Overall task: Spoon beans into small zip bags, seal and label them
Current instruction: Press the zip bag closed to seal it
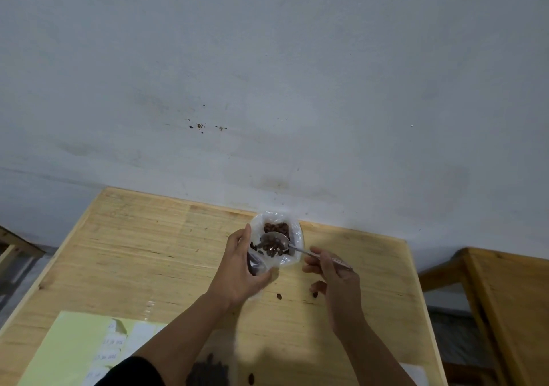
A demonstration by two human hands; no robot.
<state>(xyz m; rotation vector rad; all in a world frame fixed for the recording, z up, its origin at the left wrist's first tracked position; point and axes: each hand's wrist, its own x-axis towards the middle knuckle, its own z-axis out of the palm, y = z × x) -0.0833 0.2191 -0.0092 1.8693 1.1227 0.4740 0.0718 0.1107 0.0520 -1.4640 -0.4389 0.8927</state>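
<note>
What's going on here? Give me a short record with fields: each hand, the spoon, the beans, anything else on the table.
left hand: holds a small clear zip bag
right hand: holds the spoon handle
spoon: loaded with beans, over the big bean bag
loose beans: a few lie on the wooden table
label sheet: yellow-green, near left edge, some labels written
filled bag: blurred, near bottom edge

1. A small clear plastic zip bag (258,263) is held upright above the wooden tabletop, a few brown beans seen inside.
2. A metal spoon (274,244), loaded with brown beans, is tilted at the bag's mouth.
3. A larger clear bag of beans (292,231) stands open just behind.
4. Loose brown beans (279,296) lie on the tabletop nearby.
5. A pale green label sheet (74,353) lies flat at the near left, some labels handwritten.
</note>
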